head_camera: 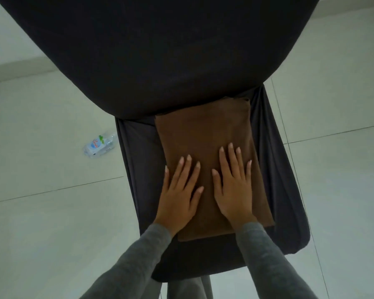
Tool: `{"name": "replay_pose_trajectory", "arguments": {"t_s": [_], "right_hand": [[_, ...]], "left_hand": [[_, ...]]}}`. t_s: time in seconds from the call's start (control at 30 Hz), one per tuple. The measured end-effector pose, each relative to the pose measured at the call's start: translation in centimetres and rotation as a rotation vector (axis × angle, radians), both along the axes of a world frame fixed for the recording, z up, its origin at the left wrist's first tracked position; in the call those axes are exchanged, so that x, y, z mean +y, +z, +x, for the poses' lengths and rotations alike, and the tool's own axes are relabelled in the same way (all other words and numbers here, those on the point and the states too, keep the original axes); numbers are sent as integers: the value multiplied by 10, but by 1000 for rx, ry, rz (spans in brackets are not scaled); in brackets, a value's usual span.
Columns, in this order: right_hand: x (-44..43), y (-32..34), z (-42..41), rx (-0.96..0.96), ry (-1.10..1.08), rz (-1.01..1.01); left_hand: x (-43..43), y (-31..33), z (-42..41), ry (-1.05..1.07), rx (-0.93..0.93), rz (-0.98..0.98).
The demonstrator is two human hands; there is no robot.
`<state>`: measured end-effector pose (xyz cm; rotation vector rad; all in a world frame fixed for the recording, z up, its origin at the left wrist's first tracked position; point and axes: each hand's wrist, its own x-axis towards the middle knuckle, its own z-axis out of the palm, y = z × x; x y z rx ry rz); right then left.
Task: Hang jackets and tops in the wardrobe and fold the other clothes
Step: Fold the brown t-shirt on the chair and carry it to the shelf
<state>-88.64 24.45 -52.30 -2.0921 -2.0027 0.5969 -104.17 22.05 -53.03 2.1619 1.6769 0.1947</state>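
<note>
Two grey sleeves (138, 255) nearest. Left hand (178, 196) and right hand (232, 188) flat, fingers spread wide, pressing one folded brown garment (203, 130) on dark chair seat (136, 152). One plastic bottle (99, 144) on floor, left of chair.

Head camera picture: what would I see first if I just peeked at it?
First, two hands, the left hand and the right hand, pressed flat side by side on a folded brown cloth in the middle. The cloth lies on a dark covered chair. Off to the left, a plastic water bottle lies on its side on the pale tiled floor.
</note>
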Motion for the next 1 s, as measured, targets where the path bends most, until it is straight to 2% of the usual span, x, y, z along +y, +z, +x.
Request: {"name": "replay_pose_trajectory", "arguments": {"t_s": [0.07,0.3,0.57,0.63,0.7,0.8,0.9,1.0], "right_hand": [[-20,-5,8,2,-30,-34],[-37,-2,29,-54,-142,-94],[-58,29,39,180,-428,-142],[-60,40,39,105,-520,-174],[-60,50,41,55,-599,-270],[-61,55,44,145,-693,-434],[-64,58,47,213,-722,-578],[-69,62,43,420,-693,-451]], "left_hand": [[-22,-6,1,-46,7,-30],[-29,-10,-10,131,69,-107],[-26,6,-17,300,74,-165],[-29,16,-12,258,-14,-142],[-33,34,-1,195,-260,-161],[-39,55,19,136,-604,-351],[-38,59,39,249,-696,-403],[-26,72,49,476,-747,-524]]}}
